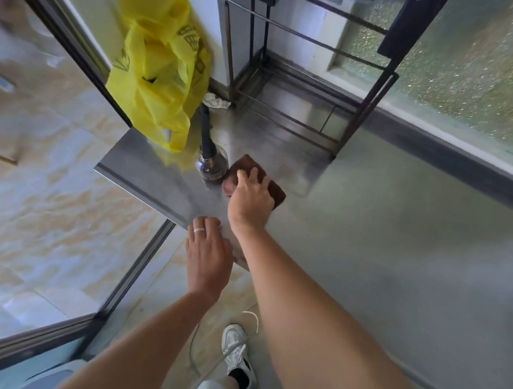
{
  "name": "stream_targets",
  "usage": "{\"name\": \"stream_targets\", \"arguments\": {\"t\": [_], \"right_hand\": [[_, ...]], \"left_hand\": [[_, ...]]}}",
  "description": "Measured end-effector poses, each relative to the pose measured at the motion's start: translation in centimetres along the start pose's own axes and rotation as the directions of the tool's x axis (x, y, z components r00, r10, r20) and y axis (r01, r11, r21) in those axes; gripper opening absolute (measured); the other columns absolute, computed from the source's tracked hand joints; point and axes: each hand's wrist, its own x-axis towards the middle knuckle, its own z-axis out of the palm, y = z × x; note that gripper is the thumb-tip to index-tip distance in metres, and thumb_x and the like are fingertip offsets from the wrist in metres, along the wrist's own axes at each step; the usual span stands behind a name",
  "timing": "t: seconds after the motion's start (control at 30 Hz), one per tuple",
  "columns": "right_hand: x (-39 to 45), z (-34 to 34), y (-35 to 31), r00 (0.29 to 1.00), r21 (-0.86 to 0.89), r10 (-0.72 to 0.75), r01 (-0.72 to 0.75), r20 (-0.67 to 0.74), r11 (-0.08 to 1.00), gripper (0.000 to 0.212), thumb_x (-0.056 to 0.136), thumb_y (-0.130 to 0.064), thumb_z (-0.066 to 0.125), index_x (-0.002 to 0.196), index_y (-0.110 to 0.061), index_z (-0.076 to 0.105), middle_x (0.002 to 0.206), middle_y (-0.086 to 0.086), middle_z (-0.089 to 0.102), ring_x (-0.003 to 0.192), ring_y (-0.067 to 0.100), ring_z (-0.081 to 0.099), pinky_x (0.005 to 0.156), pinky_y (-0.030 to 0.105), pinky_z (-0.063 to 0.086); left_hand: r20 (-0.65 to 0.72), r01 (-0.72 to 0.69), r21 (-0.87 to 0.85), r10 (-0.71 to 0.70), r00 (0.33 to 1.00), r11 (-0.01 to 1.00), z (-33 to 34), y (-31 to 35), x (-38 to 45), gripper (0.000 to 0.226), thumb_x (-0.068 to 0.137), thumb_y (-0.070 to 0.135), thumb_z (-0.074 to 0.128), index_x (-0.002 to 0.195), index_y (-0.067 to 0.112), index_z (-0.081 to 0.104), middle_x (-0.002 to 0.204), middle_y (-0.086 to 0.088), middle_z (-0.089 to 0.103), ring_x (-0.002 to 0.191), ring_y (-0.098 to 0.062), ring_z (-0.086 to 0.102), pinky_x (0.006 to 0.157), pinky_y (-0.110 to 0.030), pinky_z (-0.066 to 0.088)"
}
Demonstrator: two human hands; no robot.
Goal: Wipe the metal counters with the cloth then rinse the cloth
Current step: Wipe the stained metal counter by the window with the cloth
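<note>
A brown cloth (275,191) lies on the metal counter (384,235) near its left end. My right hand (250,198) presses down on the cloth, fingers spread over it and gripping its near edge. My left hand (207,252) rests flat on the counter's front edge, fingers apart, a white ring on one finger, holding nothing. The cloth's left side touches a shiny metal utensil with a black handle (210,160).
A yellow plastic bag (157,70) hangs at the counter's left end. A dark wire rack (307,84) stands at the back against the frosted window (480,67). A crumpled white rag (215,100) lies behind the utensil. Tiled floor and my white shoe (238,355) are below.
</note>
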Motion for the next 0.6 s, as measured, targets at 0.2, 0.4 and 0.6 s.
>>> {"name": "stream_targets", "arguments": {"t": [0.2, 0.4, 0.6], "right_hand": [[-2.3, 0.3, 4.6, 0.934, 0.057, -0.357, 0.355, 0.019, 0.933, 0.037, 0.093, -0.004, 0.048, 0.120, -0.019, 0.069, 0.136, 0.004, 0.061, 0.133, 0.038, 0.049, 0.097, 0.057, 0.047], [-5.3, -1.7, 9.3, 0.881, 0.169, -0.470, 0.455, 0.060, 0.874, 0.039, 0.081, 0.008, 0.052, 0.100, -0.017, 0.077, 0.128, -0.002, 0.069, 0.134, 0.026, 0.053, 0.103, 0.050, 0.046], [-4.7, -4.1, 14.2, 0.773, 0.064, -0.626, 0.623, 0.105, 0.780, 0.039, 0.067, 0.001, 0.050, 0.077, -0.026, 0.076, 0.107, -0.014, 0.075, 0.116, 0.014, 0.066, 0.079, 0.036, 0.059]], "left_hand": [[-0.001, 0.035, 0.013, -0.035, 0.999, 0.999, -0.1, 1.0, -0.4, 0.023, 0.085, 0.017, 0.040, 0.103, 0.008, 0.051, 0.106, -0.012, 0.050, 0.101, -0.032, 0.046, 0.086, -0.042, 0.042], [0.028, 0.053, 0.027, -0.054, 0.998, 0.998, 0.5, 3.4, 0.4, 0.019, 0.088, 0.010, 0.050, 0.107, 0.008, 0.051, 0.109, -0.011, 0.051, 0.101, -0.032, 0.048, 0.086, -0.043, 0.044], [0.071, 0.047, 0.028, -0.049, 0.996, 0.999, 1.1, 5.5, 1.9, 0.015, 0.089, 0.012, 0.046, 0.100, 0.011, 0.056, 0.109, -0.007, 0.050, 0.101, -0.030, 0.049, 0.084, -0.045, 0.047]]}}
